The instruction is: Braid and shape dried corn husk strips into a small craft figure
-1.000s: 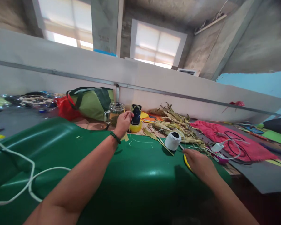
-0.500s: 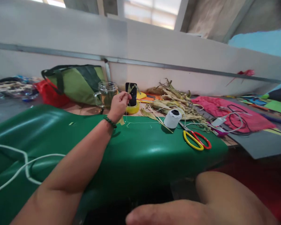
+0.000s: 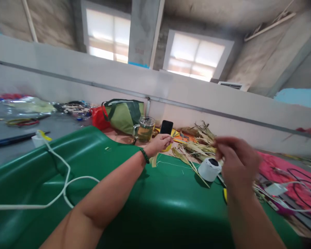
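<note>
My left hand (image 3: 159,144), with a green bead bracelet (image 3: 144,155) at the wrist, pinches a thin piece of dried corn husk (image 3: 154,161) near the upright phone (image 3: 166,127). Loose thread (image 3: 172,163) lies just below it on the green mat (image 3: 171,188). My right hand (image 3: 237,160) is raised at the right, blurred, its thumb and fingers pressed together; whatever lies between them cannot be made out. Beside it stands a white thread spool (image 3: 209,170) with a dark core. Scissors show only a yellow handle part (image 3: 225,195); my right forearm hides the rest.
Behind the spool lies a pile of dried corn husks (image 3: 199,147). A glass mug of liquid (image 3: 144,131) and a green bag (image 3: 123,117) stand at the back. A white cable (image 3: 64,185) crosses the mat. Pink cloth (image 3: 295,176) and a power strip (image 3: 273,204) are at right.
My right hand has risen from the lower edge to beside the spool, its fingers now closed. My left hand keeps its pinch near the phone. The view has tilted up and turned left.
</note>
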`<state>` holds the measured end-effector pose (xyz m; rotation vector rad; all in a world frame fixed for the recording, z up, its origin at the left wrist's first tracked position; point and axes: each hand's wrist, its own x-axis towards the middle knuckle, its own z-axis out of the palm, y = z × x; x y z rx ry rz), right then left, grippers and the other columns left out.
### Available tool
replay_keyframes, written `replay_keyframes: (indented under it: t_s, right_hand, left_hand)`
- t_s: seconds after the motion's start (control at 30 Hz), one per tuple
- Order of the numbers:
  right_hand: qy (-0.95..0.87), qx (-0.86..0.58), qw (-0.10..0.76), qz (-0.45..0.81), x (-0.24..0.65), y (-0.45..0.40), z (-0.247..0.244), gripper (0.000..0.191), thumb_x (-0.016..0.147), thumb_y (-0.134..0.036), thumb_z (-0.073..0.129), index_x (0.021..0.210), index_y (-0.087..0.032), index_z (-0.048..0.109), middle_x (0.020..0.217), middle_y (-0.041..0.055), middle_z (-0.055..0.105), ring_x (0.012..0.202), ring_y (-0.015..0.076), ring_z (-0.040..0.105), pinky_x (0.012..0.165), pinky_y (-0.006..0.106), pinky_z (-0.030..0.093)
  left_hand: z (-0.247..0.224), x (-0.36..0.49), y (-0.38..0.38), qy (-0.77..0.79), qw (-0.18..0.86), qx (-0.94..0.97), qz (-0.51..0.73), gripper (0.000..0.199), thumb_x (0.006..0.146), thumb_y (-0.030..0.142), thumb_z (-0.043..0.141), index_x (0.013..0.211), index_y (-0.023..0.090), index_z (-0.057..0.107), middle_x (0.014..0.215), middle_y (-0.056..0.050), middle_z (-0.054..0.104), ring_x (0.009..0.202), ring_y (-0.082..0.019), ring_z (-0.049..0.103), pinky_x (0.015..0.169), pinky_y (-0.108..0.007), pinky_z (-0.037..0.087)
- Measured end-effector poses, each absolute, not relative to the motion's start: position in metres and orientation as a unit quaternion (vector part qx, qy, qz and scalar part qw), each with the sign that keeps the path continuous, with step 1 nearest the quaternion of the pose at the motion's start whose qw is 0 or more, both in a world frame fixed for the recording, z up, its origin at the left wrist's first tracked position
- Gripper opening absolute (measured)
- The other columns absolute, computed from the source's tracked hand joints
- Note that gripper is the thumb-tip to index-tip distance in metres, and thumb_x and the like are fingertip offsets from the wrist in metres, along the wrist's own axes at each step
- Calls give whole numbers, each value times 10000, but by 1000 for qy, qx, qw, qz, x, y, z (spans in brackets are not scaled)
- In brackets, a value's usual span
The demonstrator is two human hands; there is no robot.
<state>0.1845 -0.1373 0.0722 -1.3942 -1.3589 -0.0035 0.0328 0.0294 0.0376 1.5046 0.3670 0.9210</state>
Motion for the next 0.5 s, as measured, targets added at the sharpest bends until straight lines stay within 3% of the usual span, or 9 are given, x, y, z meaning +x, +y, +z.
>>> replay_keyframes:
  t_s: [0.1, 0.2, 0.33, 0.43, 0.5]
  right_hand:
    - [-577, -605, 546, 52, 183, -65, 80, 310, 634, -184, 496, 907, -174, 643, 780, 47, 664, 771, 200, 610, 759, 343, 487]
    - [-644, -496, 522, 257, 165, -23, 62, 501, 571, -158, 527, 1066, -207, 584, 895, 27, 668, 886, 187, 611, 829, 328, 478]
    - [-620, -469, 492, 391, 154, -8, 32, 433, 634, -266, 584, 1059, -195, 546, 679, -30, 610, 581, 135, 565, 644, 293, 485]
    - [-632, -542, 485, 267, 161, -13, 24, 224, 747, -347, 530, 880, -173, 581, 575, -30, 553, 475, 116, 464, 524, 252, 400]
    - [-665, -590, 449, 91, 164, -20, 24, 208, 816, -343, 483, 786, -171, 596, 606, 11, 587, 532, 133, 496, 538, 248, 363]
  left_hand:
    - [42, 25, 29, 150, 675, 617, 376, 224, 701, 279, 643, 590, 133, 515, 452, 77, 343, 382, -23, 241, 414, -172, 148]
    - [44, 18, 31, 171, 703, 609, 323, 217, 672, 271, 670, 596, 126, 528, 460, 76, 353, 365, -14, 227, 400, -174, 138]
    - [46, 15, 36, 201, 674, 636, 317, 211, 678, 274, 664, 593, 125, 540, 467, 70, 365, 359, -19, 238, 393, -181, 140]
    - [46, 17, 39, 250, 570, 693, 365, 198, 759, 260, 555, 610, 131, 544, 469, 71, 355, 384, -38, 250, 418, -186, 195]
    - [45, 19, 40, 312, 412, 769, 376, 233, 803, 209, 460, 608, 129, 560, 487, 43, 407, 441, -66, 329, 467, -195, 262]
